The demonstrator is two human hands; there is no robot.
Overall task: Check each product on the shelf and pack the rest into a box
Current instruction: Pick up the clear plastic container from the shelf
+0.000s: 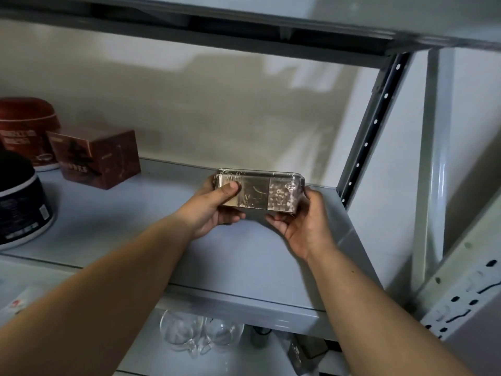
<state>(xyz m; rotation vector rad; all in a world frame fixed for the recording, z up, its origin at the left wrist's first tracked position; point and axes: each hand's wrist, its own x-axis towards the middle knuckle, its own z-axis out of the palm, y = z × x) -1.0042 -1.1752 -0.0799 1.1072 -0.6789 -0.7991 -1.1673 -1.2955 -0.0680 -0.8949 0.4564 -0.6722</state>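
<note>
A small rectangular pack wrapped in clear film, with a shiny gold face and a panel of pale beads, is held up above the grey shelf board. My left hand grips its left end, thumb across the front. Its right end sits in the curled fingers of my right hand. The pack's long side runs left to right, face toward me.
At the shelf's left stand a dark red carton, a red round tub and a black round tub. Clear glasses sit on the shelf below. A perforated metal upright and a white wall close the right side.
</note>
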